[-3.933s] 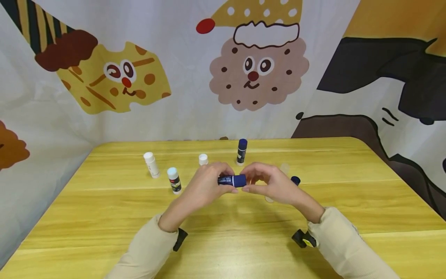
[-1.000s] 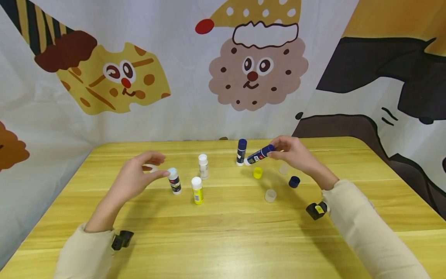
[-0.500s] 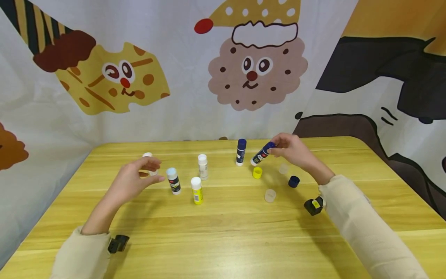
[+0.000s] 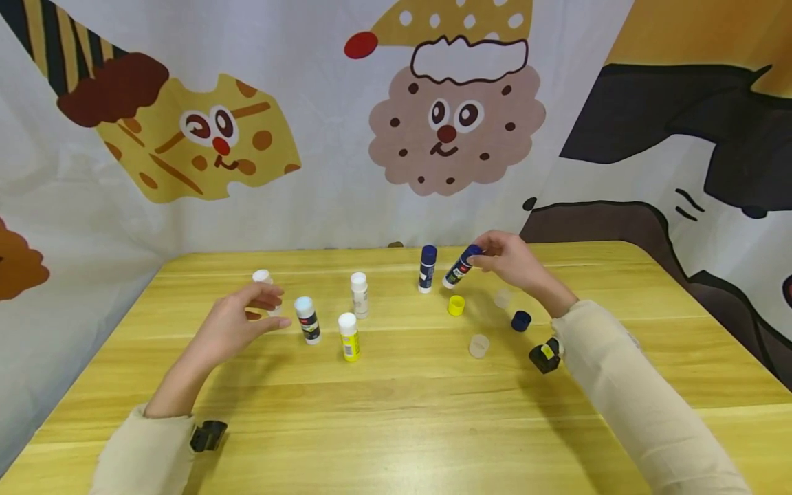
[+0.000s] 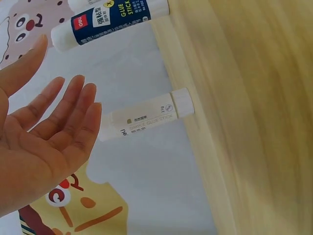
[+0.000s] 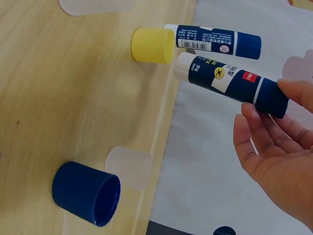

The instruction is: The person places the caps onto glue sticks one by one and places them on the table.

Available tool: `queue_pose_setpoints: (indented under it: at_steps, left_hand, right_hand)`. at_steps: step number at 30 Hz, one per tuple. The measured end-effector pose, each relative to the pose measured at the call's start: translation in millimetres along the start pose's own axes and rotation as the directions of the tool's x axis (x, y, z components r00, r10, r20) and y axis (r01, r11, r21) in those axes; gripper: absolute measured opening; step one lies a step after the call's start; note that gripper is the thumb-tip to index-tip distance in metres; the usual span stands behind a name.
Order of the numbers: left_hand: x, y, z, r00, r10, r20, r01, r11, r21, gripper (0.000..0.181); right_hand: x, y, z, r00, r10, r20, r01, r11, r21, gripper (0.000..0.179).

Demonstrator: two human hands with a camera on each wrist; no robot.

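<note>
In the head view my right hand point(image 4: 510, 260) pinches a navy glue stick point(image 4: 460, 267) by its blue cap. The stick leans, its white base low over the table. Just left of it, another navy glue stick point(image 4: 427, 269) stands upright. My left hand point(image 4: 232, 323) hovers at the left with relaxed fingers and holds nothing. Behind those fingers a white glue stick point(image 5: 146, 117) is partly hidden in the head view. To the hand's right stand a black-labelled glue stick with a pale cap point(image 4: 307, 320), a second white glue stick point(image 4: 360, 295) and a yellow glue stick point(image 4: 349, 337).
Loose caps lie on the right of the wooden table point(image 4: 396, 426): a yellow cap point(image 4: 456, 305), a navy cap point(image 4: 521, 321), a clear cap point(image 4: 479, 346) and another clear cap point(image 4: 502, 298). A printed curtain point(image 4: 334, 137) hangs behind the table's back edge.
The navy glue stick, earlier between both hands, went right and back in my right hand and has tilted more upright. My left hand withdrew left. The yellow glue stick and yellow cap came into view.
</note>
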State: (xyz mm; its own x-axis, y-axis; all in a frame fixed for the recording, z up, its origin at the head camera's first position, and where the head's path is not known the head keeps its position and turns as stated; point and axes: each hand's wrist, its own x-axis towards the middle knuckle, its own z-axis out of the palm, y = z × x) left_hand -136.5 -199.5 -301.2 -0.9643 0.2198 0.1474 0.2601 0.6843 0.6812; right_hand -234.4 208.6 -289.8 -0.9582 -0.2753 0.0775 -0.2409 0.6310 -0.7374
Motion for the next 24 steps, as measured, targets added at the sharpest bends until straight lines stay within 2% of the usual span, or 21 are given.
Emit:
queue_pose_setpoints:
  at_steps: [17, 24]
  left_hand:
    - [1.5, -8.6, 5.2, 1.0, 0.002, 0.021, -0.001, 1.0, -0.009, 0.042]
    - [2.5, -10.5, 6.1, 0.999, -0.008, 0.031, 0.008, 1.0, -0.006, 0.043]
  right_hand:
    - [17.6, 2.9, 15.2, 0.998, 0.056, -0.028, -0.057, 0.998, -0.039, 0.025]
    - [20.3, 4.3, 18.0, 0.998, 0.051, -0.032, -0.052, 0.998, -0.046, 0.026]
